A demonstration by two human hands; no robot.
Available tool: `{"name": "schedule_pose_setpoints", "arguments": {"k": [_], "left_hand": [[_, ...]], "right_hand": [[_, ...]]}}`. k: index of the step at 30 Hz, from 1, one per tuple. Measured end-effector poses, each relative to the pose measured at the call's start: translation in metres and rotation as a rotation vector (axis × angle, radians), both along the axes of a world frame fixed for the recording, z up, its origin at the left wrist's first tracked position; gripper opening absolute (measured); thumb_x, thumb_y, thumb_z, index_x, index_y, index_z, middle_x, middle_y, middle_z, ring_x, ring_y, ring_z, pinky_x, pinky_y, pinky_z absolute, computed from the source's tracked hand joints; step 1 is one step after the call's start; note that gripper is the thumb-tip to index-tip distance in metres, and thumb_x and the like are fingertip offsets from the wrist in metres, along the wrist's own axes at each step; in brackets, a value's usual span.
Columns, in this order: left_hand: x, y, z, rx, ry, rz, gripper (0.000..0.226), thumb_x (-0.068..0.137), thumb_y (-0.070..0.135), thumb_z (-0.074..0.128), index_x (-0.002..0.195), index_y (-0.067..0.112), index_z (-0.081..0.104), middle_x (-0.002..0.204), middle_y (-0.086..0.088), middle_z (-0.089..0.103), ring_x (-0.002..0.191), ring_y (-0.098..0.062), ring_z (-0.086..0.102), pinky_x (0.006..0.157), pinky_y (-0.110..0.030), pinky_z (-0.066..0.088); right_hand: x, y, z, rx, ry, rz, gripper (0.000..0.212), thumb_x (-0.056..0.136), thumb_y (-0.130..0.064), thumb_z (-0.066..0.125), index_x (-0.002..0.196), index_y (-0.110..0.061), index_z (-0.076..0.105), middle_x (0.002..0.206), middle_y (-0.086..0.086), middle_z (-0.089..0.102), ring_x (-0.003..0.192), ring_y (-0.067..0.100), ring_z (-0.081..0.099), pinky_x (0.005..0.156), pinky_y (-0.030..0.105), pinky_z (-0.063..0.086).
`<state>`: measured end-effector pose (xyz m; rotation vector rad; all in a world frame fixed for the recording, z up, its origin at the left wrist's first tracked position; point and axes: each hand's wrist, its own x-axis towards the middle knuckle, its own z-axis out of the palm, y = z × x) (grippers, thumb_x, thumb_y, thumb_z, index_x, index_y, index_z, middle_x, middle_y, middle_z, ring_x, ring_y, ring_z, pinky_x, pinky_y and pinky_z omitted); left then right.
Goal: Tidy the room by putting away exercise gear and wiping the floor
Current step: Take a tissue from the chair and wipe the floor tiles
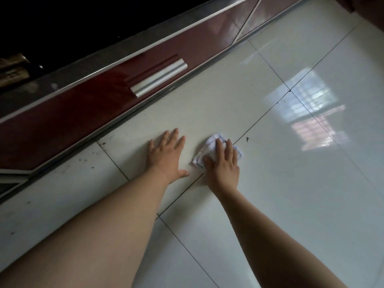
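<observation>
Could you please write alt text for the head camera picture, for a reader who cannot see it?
A person's right hand presses a crumpled pale cloth onto a glossy white tiled floor, while the left hand rests flat beside it. A dark red cabinet with a silver handle runs alongside, with dark specks near its base.

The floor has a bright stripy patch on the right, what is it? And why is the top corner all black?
Head view: the patch is a window reflection glaring off the glossy floor tiles; head view, top left above the red cabinet is deep shadow, too dark to make out; the cabinet's handle looks slightly blurred.
</observation>
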<state>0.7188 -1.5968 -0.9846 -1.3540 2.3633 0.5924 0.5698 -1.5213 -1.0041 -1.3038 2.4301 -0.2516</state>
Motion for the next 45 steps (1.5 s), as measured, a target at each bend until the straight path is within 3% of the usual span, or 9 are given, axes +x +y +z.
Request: {"name": "schedule_pose_setpoints", "arguments": {"k": [6,10,15,17,21,29,37,42,45], "left_hand": [[-0.003,-0.002,0.001,-0.005,0.009,0.007,0.105,0.074,0.065,0.060,0.149,0.025,-0.003,0.157,0.000,-0.013,0.145,-0.023,-0.005,0.114,-0.046,0.019],[-0.004,-0.002,0.002,0.031,-0.005,-0.002,0.103,0.077,0.061,0.060,0.149,0.024,-0.004,0.157,0.000,-0.016,0.145,-0.023,-0.008,0.113,-0.048,0.021],[-0.001,-0.001,0.001,0.026,-0.030,-0.027,0.084,0.089,0.054,0.046,0.149,0.023,-0.004,0.157,0.001,-0.017,0.145,-0.023,-0.008,0.114,-0.049,0.020],[-0.003,0.002,0.001,0.017,-0.015,-0.013,0.075,0.093,0.051,0.040,0.149,0.025,-0.002,0.157,0.003,-0.015,0.145,-0.023,-0.006,0.115,-0.046,0.018],[-0.021,0.011,0.006,0.028,0.011,-0.044,0.067,0.095,0.047,0.038,0.148,0.031,0.002,0.157,0.006,-0.014,0.145,-0.019,-0.005,0.114,-0.041,0.015],[-0.075,0.003,0.010,-0.025,0.054,-0.115,0.063,0.096,0.044,0.037,0.148,0.032,0.004,0.157,0.007,-0.013,0.145,-0.017,-0.008,0.116,-0.044,0.012],[-0.070,-0.048,-0.023,-0.129,0.153,-0.196,0.058,0.095,0.049,0.031,0.146,0.041,0.005,0.157,0.007,-0.012,0.144,-0.016,-0.010,0.115,-0.047,0.002],[-0.080,-0.084,-0.041,-0.224,0.245,-0.209,0.064,0.093,0.052,0.029,0.148,0.035,0.002,0.158,0.006,-0.009,0.145,-0.013,-0.008,0.114,-0.048,-0.003],[-0.089,-0.093,-0.050,-0.299,0.333,-0.144,0.063,0.091,0.053,0.026,0.148,0.030,0.014,0.159,0.004,0.003,0.145,-0.013,0.002,0.114,-0.046,-0.002]], "right_hand": [[-0.016,-0.030,0.007,-0.055,-0.050,-0.057,0.060,0.088,-0.036,0.054,0.142,-0.033,0.028,0.155,-0.004,0.017,0.141,0.022,0.014,0.104,0.036,0.031],[-0.008,0.013,0.005,-0.084,-0.013,0.161,0.059,0.088,-0.035,0.057,0.142,-0.030,0.034,0.153,-0.001,0.027,0.139,0.025,0.023,0.105,0.033,0.029],[-0.033,0.048,0.007,-0.060,0.040,0.441,0.056,0.087,-0.049,0.039,0.139,-0.031,0.040,0.147,0.001,0.038,0.132,0.028,0.037,0.090,0.037,0.045],[-0.047,0.045,0.007,-0.053,0.036,0.393,0.056,0.086,-0.048,0.040,0.140,-0.031,0.039,0.148,0.000,0.037,0.135,0.027,0.033,0.089,0.036,0.045],[-0.069,0.032,0.007,-0.077,0.042,0.057,0.054,0.091,-0.033,0.052,0.142,-0.025,0.035,0.150,0.002,0.030,0.136,0.028,0.025,0.094,0.035,0.039],[-0.064,0.048,0.000,-0.147,0.083,0.085,0.058,0.084,-0.045,0.034,0.134,-0.016,0.044,0.140,0.008,0.042,0.127,0.035,0.037,0.099,0.037,0.036],[-0.056,-0.002,-0.011,-0.146,0.065,-0.050,0.068,0.081,-0.061,0.026,0.141,-0.029,0.031,0.154,0.004,0.021,0.141,0.025,0.020,0.105,0.037,0.028],[-0.050,-0.046,-0.022,-0.092,0.064,-0.144,0.061,0.093,-0.048,0.038,0.147,-0.028,0.018,0.158,0.002,0.006,0.144,0.020,0.002,0.112,0.038,0.010],[-0.053,-0.072,-0.024,-0.099,0.085,-0.164,0.061,0.094,-0.044,0.039,0.148,-0.027,0.015,0.158,0.002,0.004,0.144,0.019,0.001,0.113,0.039,0.006]]}}
